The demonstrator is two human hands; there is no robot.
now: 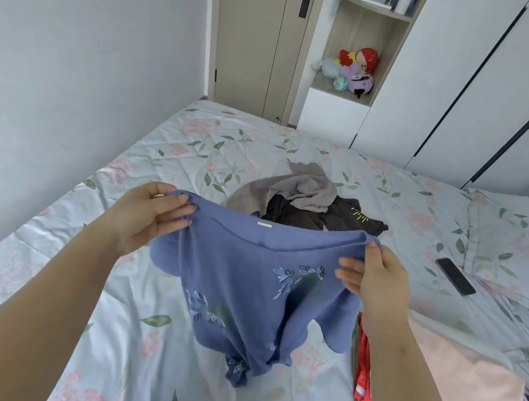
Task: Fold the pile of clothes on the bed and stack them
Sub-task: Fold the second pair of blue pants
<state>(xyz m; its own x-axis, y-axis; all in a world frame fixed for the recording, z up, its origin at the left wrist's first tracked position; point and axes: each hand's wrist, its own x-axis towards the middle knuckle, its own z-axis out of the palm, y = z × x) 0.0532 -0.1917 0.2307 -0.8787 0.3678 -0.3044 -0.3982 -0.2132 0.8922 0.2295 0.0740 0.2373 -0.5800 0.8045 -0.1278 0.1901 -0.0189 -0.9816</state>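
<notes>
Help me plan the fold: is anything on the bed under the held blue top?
Nothing visible. The left hand and right hand hold the blue top over bare sheet; a red garment lies to its right, the pile beyond.

Blue top (243, 283) aloft; grey/blk pile (304, 199) behind

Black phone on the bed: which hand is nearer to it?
Right. The right hand holds the blue top left of the phone; the left hand holds its far corner.
</notes>
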